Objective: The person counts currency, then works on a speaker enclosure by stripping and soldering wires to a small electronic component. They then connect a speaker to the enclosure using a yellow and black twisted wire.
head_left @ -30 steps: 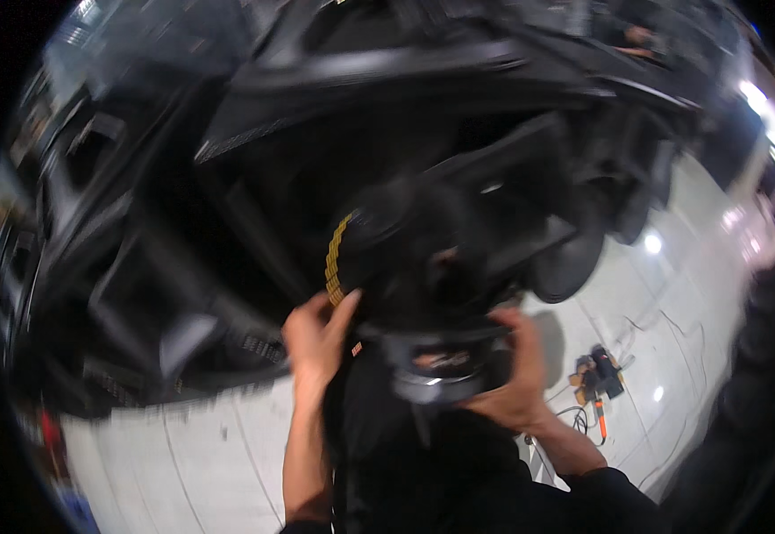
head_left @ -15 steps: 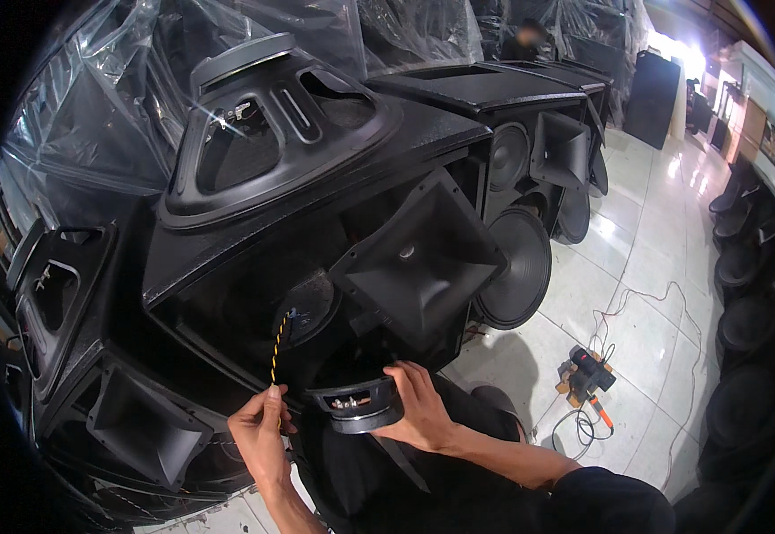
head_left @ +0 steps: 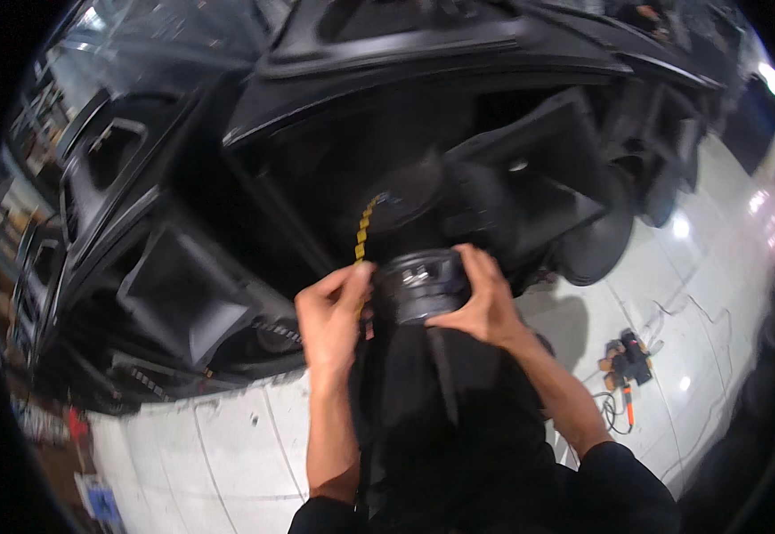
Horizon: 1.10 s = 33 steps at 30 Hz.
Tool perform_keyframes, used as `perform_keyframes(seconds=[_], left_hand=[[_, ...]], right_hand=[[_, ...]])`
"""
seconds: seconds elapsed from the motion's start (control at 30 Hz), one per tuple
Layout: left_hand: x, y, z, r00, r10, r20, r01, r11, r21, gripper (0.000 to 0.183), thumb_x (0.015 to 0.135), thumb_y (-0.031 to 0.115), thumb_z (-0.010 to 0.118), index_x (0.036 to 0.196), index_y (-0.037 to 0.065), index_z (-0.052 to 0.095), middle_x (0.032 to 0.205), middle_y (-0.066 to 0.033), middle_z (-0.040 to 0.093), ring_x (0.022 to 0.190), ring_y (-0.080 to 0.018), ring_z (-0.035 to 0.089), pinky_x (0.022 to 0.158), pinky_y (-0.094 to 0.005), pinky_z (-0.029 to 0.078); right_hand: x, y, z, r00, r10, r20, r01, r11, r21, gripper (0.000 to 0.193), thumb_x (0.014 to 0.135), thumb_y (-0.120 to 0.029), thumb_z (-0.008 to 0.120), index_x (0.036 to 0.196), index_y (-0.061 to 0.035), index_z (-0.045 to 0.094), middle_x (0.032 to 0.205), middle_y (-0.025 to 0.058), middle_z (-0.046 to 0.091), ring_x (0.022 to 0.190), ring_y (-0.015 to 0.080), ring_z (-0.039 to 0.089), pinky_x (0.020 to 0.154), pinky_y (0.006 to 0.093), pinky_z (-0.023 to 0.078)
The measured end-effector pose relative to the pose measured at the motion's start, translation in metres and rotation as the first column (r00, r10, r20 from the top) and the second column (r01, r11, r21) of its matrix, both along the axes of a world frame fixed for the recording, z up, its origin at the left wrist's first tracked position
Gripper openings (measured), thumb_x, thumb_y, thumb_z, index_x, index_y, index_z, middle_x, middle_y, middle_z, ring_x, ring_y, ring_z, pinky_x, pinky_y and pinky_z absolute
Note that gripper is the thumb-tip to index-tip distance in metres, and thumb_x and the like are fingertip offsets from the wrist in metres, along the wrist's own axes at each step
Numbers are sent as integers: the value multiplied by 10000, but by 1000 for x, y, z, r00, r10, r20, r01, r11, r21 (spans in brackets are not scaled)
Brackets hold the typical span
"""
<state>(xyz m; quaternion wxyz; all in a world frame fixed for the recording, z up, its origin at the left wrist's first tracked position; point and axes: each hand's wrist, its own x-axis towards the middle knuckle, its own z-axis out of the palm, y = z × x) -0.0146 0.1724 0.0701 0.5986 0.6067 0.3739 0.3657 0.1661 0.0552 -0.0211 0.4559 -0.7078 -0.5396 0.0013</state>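
My right hand (head_left: 491, 298) grips a small round black speaker driver (head_left: 418, 280) by its side, its metal terminals turned up toward me. Just left of it, my left hand (head_left: 334, 311) is closed on a twisted yellow-and-black wire (head_left: 362, 236), pinched between thumb and fingers. That wire runs up into the dark interior of a large black speaker cabinet (head_left: 325, 133). A square black horn (head_left: 530, 173) leans at the cabinet's front, above and right of my right hand. Motion blur hides whether the wire's end touches the terminals.
More cabinets stand at the left, one with a horn (head_left: 187, 294) facing out. A large speaker frame (head_left: 396, 40) lies on top of the near cabinet. On the white tiled floor (head_left: 227, 445) at right sit a dark tool with an orange handle (head_left: 628, 405) and loose cables.
The view has tipped down and turned left, so the cabinets sit higher in it. Both hands still hold the wire and the driver, now nearer each other.
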Motion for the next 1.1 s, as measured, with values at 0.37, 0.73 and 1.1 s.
perform_keyframes(seconds=[0.37,0.73,1.1], left_hand=[[4,1,-13,998,-8,63,5,999,36,246,954,183,720,1011,-53,761,726,-31,634,621,-80,553,564,-231,452],[4,4,-21,999,15,52,-17,999,40,256,960,193,718,1002,-57,757,731,-34,639,633,-81,560,584,-234,464],[4,4,-38,994,45,95,-47,999,14,246,969,191,709,1007,-48,756,735,-33,645,656,-81,572,598,-233,471]], right_hand=[[6,12,-13,999,-32,-31,31,998,-48,1231,509,-285,994,1501,55,349,1442,261,510,1374,391,473,1138,436,409],[21,20,-25,972,79,-221,-91,995,-45,1189,577,-295,985,1478,128,333,1449,336,477,1357,418,499,1139,458,412],[12,32,-53,739,271,-617,-109,951,288,1151,616,-6,952,1493,37,208,1550,333,312,1489,377,301,1235,459,237]])
